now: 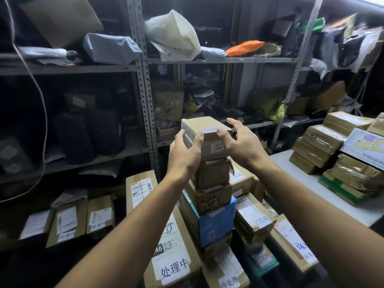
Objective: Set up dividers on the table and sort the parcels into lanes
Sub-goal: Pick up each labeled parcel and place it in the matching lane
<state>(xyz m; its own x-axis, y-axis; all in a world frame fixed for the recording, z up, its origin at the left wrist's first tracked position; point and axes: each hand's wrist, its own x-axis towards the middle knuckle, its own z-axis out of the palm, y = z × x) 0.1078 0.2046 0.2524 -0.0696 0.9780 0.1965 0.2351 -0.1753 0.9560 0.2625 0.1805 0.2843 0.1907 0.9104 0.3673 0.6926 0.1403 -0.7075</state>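
Shelving (pixel 143 84): grey metal racks fill the background, loaded with bags, mailers and cartons; a white plastic bag (pixel 174 34) and an orange mailer (pixel 245 47) lie on the upper shelf.
Table (pixel 301 175): white top at right, carrying piles of taped brown parcels (pixel 320 142).
Tall carton (pixel 164 225): stands lower centre, just left of the stack, with a white handwritten label near its bottom.
Stack (pixel 214 204): a column of boxes in the middle, a blue box (pixel 218 225) low down and brown ones above it.
Top box (pixel 205 138): small brown parcel on top of the stack, between the two hands, with a white handwritten slip on its upper face and a printed sticker on its front.
Left hand (pixel 185 154): grips the top box's left side, fingers curled on the far edge, thumb on the front top edge.
Right hand (pixel 239 140): spread and relaxed at the box's right side, thumb touching the upper edge, fingers held off it.
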